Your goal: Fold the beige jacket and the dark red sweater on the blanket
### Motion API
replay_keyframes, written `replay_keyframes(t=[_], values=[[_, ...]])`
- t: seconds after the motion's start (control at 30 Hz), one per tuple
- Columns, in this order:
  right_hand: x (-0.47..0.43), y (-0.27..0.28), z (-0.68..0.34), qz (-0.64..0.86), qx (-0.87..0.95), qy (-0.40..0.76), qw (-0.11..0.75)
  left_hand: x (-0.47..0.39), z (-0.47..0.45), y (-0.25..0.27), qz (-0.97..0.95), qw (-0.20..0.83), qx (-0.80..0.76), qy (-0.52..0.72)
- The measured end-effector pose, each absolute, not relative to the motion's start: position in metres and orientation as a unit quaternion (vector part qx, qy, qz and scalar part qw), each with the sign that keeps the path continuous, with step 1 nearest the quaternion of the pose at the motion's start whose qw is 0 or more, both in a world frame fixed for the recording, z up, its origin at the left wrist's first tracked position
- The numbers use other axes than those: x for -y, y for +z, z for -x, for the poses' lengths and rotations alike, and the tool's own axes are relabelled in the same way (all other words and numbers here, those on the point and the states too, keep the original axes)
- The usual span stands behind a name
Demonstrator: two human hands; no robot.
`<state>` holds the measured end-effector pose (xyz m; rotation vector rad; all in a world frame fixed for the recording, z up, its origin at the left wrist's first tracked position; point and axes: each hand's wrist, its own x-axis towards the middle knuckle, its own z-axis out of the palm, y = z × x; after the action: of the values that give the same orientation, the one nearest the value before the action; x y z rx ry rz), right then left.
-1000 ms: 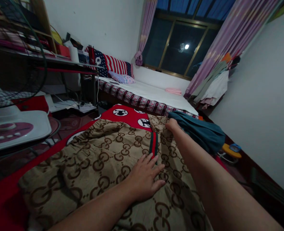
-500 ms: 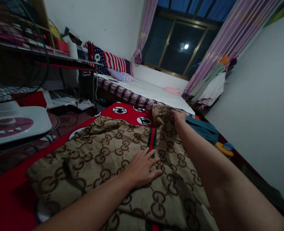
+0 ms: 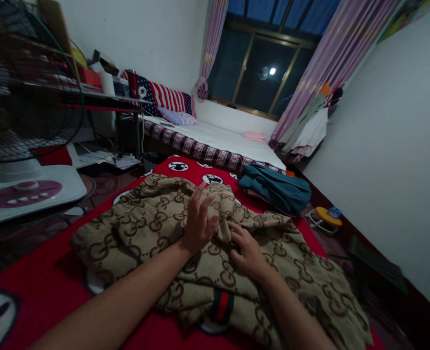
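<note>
Beige pants point(image 3: 156, 214) with a brown letter pattern and a gathered waist at the left lie spread and rumpled on a red blanket point(image 3: 47, 253). A green-and-red stripe point(image 3: 222, 305) shows on their near edge. My left hand point(image 3: 198, 221), fingers spread, is over the middle of the pants; whether its palm touches the cloth I cannot tell. Just to its right, my right hand point(image 3: 247, 253) rests on the pants beside a raised crease, its fingers apart and slightly bent, gripping nothing.
Folded teal clothing point(image 3: 275, 189) lies at the blanket's far right. Beyond is a bed with a white top point(image 3: 222, 136). A fan point(image 3: 28, 189) stands close on the left, before a cluttered desk point(image 3: 101, 99). A yellow-topped stool point(image 3: 328, 216) stands by the right wall.
My right hand has released the far part of the pants and come back toward me. That part has been folded over, covering the upper stripe. My left hand has shifted slightly forward and left.
</note>
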<state>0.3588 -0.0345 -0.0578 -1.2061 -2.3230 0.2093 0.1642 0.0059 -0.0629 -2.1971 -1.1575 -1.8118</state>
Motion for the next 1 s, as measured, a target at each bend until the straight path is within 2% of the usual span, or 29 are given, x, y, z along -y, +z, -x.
replay_keyframes(t=[0.1, 0.27, 0.37, 0.47, 0.57, 0.67, 0.77, 0.87, 1.0], values=[[0.040, -0.079, -0.356, 0.463, 0.835, 0.048, 0.293, -0.012, -0.168, -0.059, 0.698, 0.016, 0.444, -0.561], [0.043, -0.076, -0.356, 0.448, 0.839, 0.025, 0.308, -0.040, -0.171, -0.064, 0.654, -0.108, 0.577, -0.477], [0.043, -0.076, -0.355, 0.446, 0.825, 0.034, 0.345, -0.051, -0.168, -0.071, 0.656, -0.147, 0.591, -0.445], [0.043, -0.078, -0.358, 0.472, 0.773, 0.010, 0.425, -0.051, -0.165, -0.072, 0.653, -0.181, 0.553, -0.484], [0.043, -0.074, -0.363, 0.513, 0.703, -0.082, 0.486, -0.037, -0.165, -0.061, 0.690, -0.127, 0.457, -0.547], [0.042, -0.068, -0.364, 0.521, 0.671, -0.118, 0.514, -0.015, -0.168, -0.048, 0.789, -0.052, 0.340, -0.510], [0.037, -0.068, -0.360, 0.517, 0.678, -0.011, 0.523, 0.003, -0.173, -0.043, 0.872, -0.029, 0.271, -0.407], [0.028, -0.075, -0.358, 0.505, 0.710, 0.128, 0.473, 0.010, -0.176, -0.045, 0.903, -0.079, 0.264, -0.329], [0.021, -0.084, -0.361, 0.513, 0.720, 0.176, 0.433, 0.006, -0.175, -0.047, 0.862, -0.170, 0.318, -0.355]])
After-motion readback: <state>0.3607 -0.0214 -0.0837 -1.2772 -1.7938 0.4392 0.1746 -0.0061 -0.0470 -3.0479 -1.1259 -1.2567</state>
